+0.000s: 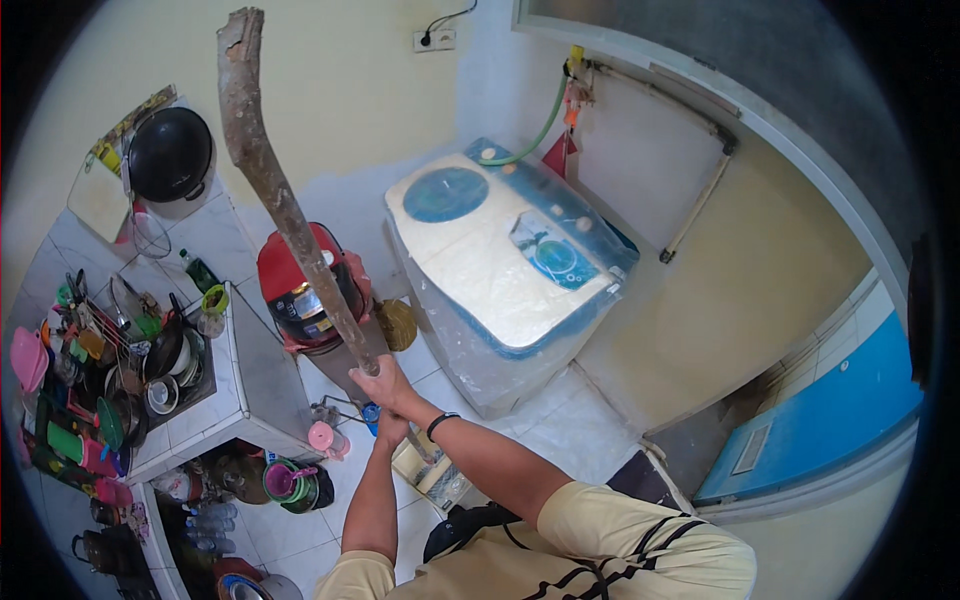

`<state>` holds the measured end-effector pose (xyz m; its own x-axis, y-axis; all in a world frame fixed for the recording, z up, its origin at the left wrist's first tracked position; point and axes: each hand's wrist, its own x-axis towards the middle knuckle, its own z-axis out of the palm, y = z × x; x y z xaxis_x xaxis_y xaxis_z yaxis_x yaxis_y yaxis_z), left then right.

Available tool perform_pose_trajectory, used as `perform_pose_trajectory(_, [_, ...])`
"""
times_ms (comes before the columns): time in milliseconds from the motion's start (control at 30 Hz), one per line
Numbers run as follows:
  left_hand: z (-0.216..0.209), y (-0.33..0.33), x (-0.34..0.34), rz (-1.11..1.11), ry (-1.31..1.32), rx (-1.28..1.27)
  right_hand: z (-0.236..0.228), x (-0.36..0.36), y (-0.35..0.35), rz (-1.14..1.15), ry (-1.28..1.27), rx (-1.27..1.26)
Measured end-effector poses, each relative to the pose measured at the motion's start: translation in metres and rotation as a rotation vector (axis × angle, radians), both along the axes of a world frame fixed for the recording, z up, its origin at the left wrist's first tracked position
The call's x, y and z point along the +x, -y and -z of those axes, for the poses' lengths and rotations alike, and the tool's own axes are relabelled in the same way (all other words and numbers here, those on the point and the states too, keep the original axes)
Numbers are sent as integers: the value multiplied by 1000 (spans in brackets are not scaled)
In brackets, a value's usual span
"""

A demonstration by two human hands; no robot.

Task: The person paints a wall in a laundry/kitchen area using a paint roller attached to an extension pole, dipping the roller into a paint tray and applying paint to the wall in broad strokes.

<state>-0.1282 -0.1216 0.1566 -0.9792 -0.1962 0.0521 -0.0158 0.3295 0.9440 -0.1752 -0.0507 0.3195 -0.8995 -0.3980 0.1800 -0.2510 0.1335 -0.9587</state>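
Note:
A long, rough, bark-covered wooden branch slants up and away from me, bent near its thick, broken-looking upper end. My right hand is wrapped round its lower part. Just below and partly behind it, my left hand is closed at the branch too; my right hand and forearm hide some of its fingers. A dark band circles my right wrist. Behind the branch, its shaft overlapping it in view, stands a red and black rice cooker; I cannot tell whether they touch.
A plastic-covered washing machine stands ahead to the right. On the left, a tiled counter carries crowded dishes and pans, with a black wok against the wall. Buckets sit below it. A blue door is at right.

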Motion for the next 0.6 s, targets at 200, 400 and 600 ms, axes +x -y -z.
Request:
perform_pose_trajectory(200, [6,3,-6,73,7,8,-8,3,-6,26,-15,38])
perform_pose_trajectory(400, [-3,0,-5,84,14,-82,-8,2,-8,68,-56,-40])
perform_pose_trajectory(600, [-8,-3,-9,92,96,-22,-6,-2,-10,65,-16,-22])
